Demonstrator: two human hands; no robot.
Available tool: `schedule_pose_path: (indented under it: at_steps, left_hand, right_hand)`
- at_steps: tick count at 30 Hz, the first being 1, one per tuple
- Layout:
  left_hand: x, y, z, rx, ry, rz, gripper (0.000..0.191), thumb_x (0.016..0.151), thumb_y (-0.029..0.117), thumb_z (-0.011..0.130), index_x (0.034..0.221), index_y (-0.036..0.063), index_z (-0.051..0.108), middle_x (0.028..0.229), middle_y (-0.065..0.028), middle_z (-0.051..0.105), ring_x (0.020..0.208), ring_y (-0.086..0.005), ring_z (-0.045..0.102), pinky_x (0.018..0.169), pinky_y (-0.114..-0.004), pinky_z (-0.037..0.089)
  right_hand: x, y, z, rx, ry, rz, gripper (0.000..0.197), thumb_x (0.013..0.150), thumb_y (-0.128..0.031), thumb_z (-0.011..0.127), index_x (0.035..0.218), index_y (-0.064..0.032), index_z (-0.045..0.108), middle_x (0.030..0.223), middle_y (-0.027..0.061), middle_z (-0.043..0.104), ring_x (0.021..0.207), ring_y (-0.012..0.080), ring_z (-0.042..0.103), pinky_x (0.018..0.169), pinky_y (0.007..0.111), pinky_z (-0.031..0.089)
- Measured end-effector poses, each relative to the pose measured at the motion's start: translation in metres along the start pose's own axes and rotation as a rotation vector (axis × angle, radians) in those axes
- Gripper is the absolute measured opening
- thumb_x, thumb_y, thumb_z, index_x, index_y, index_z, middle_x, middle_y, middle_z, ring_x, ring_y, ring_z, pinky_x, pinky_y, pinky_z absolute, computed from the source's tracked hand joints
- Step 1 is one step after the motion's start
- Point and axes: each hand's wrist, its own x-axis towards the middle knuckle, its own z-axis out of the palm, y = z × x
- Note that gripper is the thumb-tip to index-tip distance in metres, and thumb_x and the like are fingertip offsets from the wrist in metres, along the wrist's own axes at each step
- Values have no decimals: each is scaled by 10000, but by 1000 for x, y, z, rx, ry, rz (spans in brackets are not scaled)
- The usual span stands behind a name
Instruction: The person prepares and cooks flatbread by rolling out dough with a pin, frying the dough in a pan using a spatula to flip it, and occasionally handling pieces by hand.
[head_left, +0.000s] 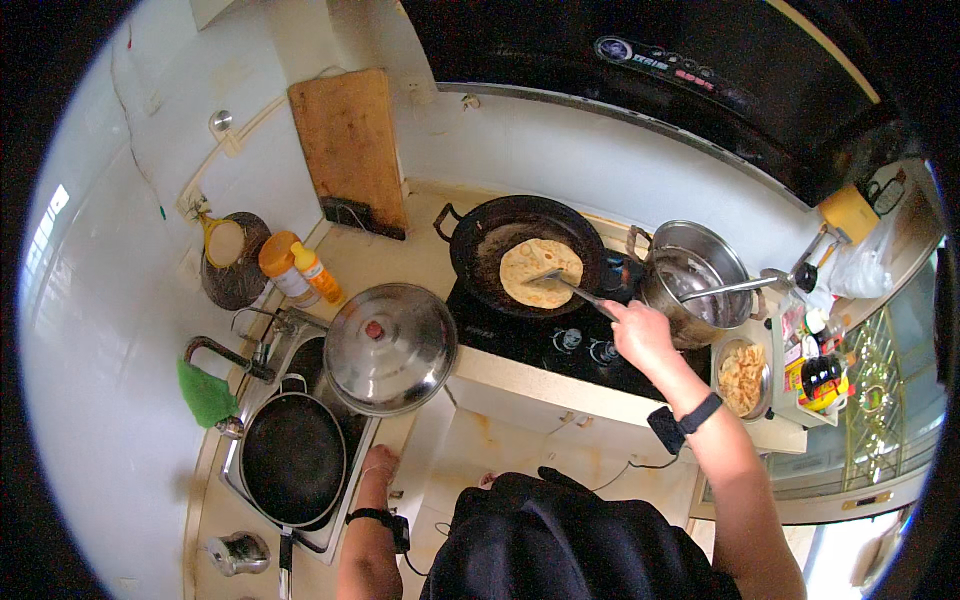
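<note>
My right hand (642, 334) grips the handle of a metal spatula (589, 295), whose blade rests on a round flatbread (529, 262). The pale flatbread, with a few browned spots, lies in a black iron wok (480, 240) on the gas stove. My left hand (381, 459) rests at the counter's edge beside the sink, its fingers curled; whether it holds anything cannot be told. Near it are a black frying pan (294, 459) over the sink and a domed metal lid (397, 367) with a red knob.
Right of the wok stands a steel pot (694, 262) with a ladle (731, 288) across it. A dish of cooked flatbread pieces (741, 381) and a condiment rack (814, 375) stand farther right. A wooden cutting board (349, 142) leans on the wall; bottles (319, 274) stand left; the range hood (675, 97) hangs above.
</note>
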Motion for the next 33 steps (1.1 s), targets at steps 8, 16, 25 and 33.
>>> schedule_pose_path:
  at_steps: [8,16,25,33]
  left_hand:
    - [10,-7,12,70,-1,-91,321,737,324,573,837,27,641,934,-165,607,878,-280,586,762,-354,467]
    - [-22,22,-27,-87,-54,-78,305,709,272,604,885,22,608,929,-179,604,902,-308,575,763,-381,475]
    - [11,-18,22,-28,152,76,263,619,269,686,758,51,640,811,-146,625,767,-290,598,693,-362,480]
    - [-9,4,-2,-162,33,-130,264,633,269,661,759,39,634,820,-156,626,787,-300,601,690,-379,481]
  right_hand:
    - [17,-11,20,14,-38,73,323,751,-159,533,1073,-141,559,749,117,547,701,280,572,596,383,464]
    - [-14,12,-29,-21,-28,14,329,729,-145,564,1055,-193,564,751,114,548,692,287,570,594,389,466]
    - [3,-8,-10,-35,-7,-57,292,715,-135,533,1003,-117,573,701,111,554,658,271,569,567,380,468]
    - [18,-5,14,147,-68,83,336,764,-161,529,1098,-132,523,834,146,590,794,304,569,710,389,451]
